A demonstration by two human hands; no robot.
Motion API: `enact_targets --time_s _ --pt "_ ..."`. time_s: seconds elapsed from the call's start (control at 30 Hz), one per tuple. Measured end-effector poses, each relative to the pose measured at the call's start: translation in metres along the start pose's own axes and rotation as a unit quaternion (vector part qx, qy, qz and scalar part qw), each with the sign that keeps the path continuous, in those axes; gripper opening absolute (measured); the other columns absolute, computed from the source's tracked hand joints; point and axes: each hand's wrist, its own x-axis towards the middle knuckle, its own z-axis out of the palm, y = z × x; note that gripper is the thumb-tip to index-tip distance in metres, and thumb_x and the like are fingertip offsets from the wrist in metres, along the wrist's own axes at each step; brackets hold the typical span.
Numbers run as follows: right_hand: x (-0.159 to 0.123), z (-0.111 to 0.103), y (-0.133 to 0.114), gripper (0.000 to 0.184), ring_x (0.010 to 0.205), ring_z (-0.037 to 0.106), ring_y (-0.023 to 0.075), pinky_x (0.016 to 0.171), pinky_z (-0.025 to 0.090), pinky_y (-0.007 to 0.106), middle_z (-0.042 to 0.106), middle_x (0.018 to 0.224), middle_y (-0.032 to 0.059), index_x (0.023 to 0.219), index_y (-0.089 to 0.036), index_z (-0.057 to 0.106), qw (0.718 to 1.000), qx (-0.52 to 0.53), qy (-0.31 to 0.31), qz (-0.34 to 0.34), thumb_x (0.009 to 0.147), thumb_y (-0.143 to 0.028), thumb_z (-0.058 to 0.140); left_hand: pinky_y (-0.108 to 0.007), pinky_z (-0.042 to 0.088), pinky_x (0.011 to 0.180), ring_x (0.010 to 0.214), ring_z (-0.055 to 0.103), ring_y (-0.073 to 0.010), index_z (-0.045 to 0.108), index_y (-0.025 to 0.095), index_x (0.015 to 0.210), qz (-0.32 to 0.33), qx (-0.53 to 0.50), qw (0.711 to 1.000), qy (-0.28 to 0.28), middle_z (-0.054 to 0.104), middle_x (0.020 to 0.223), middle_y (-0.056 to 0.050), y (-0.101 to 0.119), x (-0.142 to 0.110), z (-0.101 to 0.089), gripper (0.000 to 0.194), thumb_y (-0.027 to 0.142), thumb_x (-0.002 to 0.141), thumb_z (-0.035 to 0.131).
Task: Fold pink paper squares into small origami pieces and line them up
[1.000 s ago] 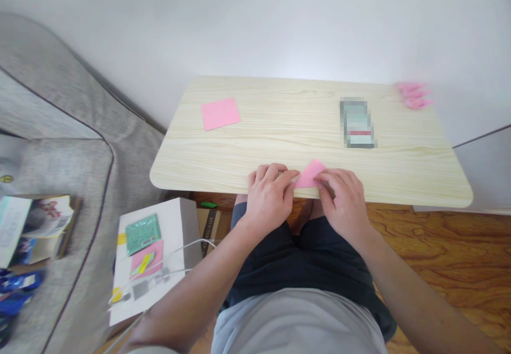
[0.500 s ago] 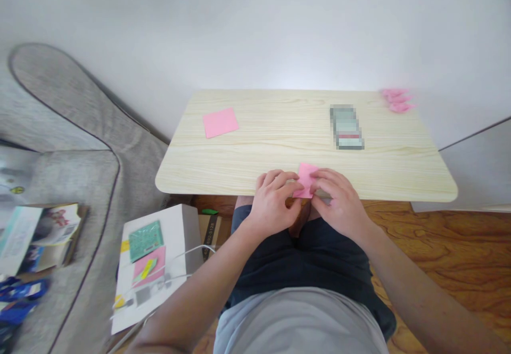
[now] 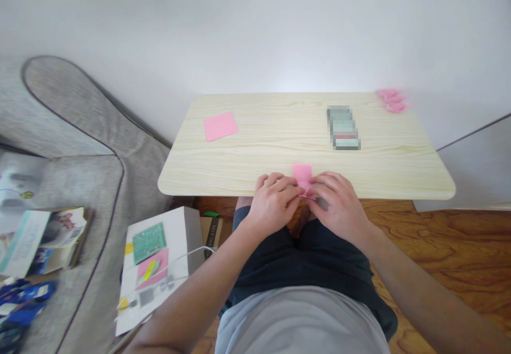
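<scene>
A small piece of pink paper point(image 3: 302, 174) lies at the front edge of the light wooden table point(image 3: 271, 130), its near end bent up between my fingers. My left hand point(image 3: 274, 199) pinches its lower left side, with thumb and fingertips close together. From the other side, my right hand point(image 3: 336, 199) grips the lower right of the paper. The fingertips partly hide the near end, so the exact fold there cannot be made out. Farther back on the left lies a flat pink sheet point(image 3: 221, 126).
A blurred-out phone-like object point(image 3: 343, 128) lies right of centre on the table. Several folded pink paper pieces point(image 3: 393, 100) sit at the far right corner. Left of the table, a white box point(image 3: 159, 269) carries a green packet point(image 3: 149, 243) and cables; a grey sofa point(image 3: 91, 183) stands beyond.
The pink paper has turned from a slanted, pointed position to upright, and its near end is now bent up. Both hands stay on it, and the view has shifted slightly.
</scene>
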Motion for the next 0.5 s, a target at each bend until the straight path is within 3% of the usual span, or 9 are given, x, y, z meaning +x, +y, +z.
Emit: enact_targets --time_s 0.3,0.5 --pt "0.002 -0.001 0.017 0.005 0.107 0.061 0.0262 0.093 0.046 0.045 0.073 0.107 0.0060 0.094 -0.023 0.074 0.999 0.019 0.028 0.039 0.094 -0.026 0.069 -0.043 0.040 0.100 0.111 0.059 -0.0232 0.078 0.027 0.099 -0.069 -0.036 0.996 0.053 0.076 0.110 -0.004 0.005 0.009 0.011 0.024 0.040 0.102 0.059" --pt "0.010 0.004 0.014 0.014 0.100 0.060 0.0260 0.086 0.044 0.043 0.072 0.098 0.0062 0.092 -0.023 0.072 0.997 0.006 0.010 0.073 0.097 -0.035 0.067 -0.043 0.039 0.099 0.110 0.057 -0.0235 0.076 0.027 0.095 -0.079 -0.041 0.996 0.031 0.076 0.109 -0.002 0.004 0.020 0.008 0.017 0.038 0.099 0.063"
